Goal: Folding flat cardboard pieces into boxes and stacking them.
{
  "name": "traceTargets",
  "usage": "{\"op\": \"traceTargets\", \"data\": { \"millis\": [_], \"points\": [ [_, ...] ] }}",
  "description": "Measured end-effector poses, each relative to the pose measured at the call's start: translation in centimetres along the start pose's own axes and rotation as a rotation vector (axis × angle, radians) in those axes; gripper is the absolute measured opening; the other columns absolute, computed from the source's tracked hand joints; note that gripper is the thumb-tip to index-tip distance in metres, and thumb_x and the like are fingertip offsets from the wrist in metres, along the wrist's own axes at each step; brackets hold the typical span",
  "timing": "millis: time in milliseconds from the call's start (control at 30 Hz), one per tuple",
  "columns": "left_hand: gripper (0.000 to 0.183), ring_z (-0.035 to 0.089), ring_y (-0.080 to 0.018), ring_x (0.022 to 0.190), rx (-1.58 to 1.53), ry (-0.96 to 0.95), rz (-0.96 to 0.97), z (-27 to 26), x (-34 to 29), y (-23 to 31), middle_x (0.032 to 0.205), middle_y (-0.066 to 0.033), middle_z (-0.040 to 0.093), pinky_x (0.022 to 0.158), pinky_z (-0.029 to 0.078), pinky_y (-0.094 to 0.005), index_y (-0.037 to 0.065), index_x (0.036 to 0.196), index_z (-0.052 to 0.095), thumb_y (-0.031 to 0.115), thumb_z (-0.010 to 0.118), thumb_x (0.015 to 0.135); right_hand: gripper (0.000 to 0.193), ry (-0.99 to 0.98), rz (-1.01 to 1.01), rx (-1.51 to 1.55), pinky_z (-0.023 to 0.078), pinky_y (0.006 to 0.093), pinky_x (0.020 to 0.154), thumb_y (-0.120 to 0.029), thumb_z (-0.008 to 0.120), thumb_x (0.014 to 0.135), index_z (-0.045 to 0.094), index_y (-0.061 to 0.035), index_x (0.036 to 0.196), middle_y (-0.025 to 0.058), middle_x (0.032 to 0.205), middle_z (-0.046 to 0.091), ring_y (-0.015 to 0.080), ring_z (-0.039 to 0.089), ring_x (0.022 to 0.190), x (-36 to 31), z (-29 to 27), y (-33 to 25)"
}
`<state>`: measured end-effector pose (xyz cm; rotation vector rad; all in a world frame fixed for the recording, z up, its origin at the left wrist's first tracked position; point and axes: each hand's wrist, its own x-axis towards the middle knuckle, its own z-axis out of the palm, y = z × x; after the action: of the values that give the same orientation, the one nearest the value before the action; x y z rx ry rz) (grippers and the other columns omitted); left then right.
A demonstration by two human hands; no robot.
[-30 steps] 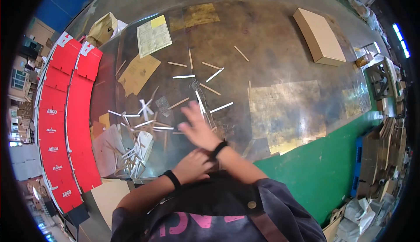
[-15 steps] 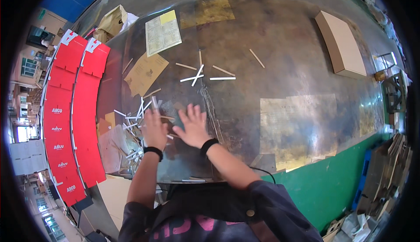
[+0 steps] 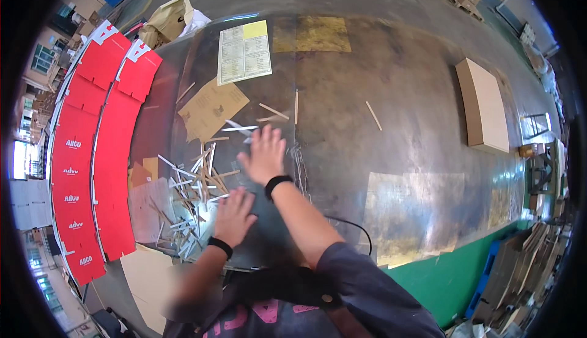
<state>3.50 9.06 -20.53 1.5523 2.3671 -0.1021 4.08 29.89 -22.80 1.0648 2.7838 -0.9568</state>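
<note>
My left hand [image 3: 233,216] lies palm down on the dark worktable, fingers spread, at the right edge of a loose heap of narrow white and brown cardboard strips [image 3: 197,186]. Further out, my right hand [image 3: 264,154] is also flat with its fingers apart. Its fingertips are beside a few white strips [image 3: 239,129], one blurred by motion. Neither hand grips anything. Beyond the right hand lie a brown strip [image 3: 274,111], an upright-lying thin strip [image 3: 296,107] and, off to the right, another strip [image 3: 373,116].
Red printed cardboard panels [image 3: 115,179] stand in two rows along the left. A torn brown cardboard piece [image 3: 211,112] and a printed sheet [image 3: 244,63] lie ahead. A long brown box [image 3: 483,106] sits far right. A paper sack [image 3: 166,25] is at the far left corner.
My right hand has moved forward, and the crossed white strips have shifted left toward the heap. My left hand has drawn back toward me beside the heap. The whole view has shifted slightly.
</note>
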Motion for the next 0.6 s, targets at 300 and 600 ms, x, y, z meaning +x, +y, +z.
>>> {"op": "traceTargets", "data": {
  "millis": [300,600],
  "points": [
    [0.113,0.000,-0.0455,0.150,-0.196,0.029,-0.547,-2.6,-6.6,-7.9,0.163,-0.0239,0.002,0.113,0.014,-0.0675,0.007,0.157,0.010,0.049,0.076,0.076,0.087,0.505,0.706,-0.065,0.010,0.0697,0.112,-0.056,0.056,0.090,0.027,-0.0040,0.153,0.0314,0.159,0.013,0.0501,0.008,0.148,5.3,-12.1,18.8],
    [0.137,-0.006,-0.0469,0.149,-0.316,-0.133,-0.769,0.7,-10.9,-8.6,0.164,-0.0191,-0.008,0.104,0.016,-0.0774,0.012,0.158,-0.002,0.063,0.082,0.063,0.097,-0.164,-0.002,0.133,0.006,0.0668,0.115,-0.054,0.064,0.085,0.021,0.0010,0.153,0.0297,0.161,0.003,0.0490,-0.003,0.149,6.2,-2.2,-2.3]
  ]
}}
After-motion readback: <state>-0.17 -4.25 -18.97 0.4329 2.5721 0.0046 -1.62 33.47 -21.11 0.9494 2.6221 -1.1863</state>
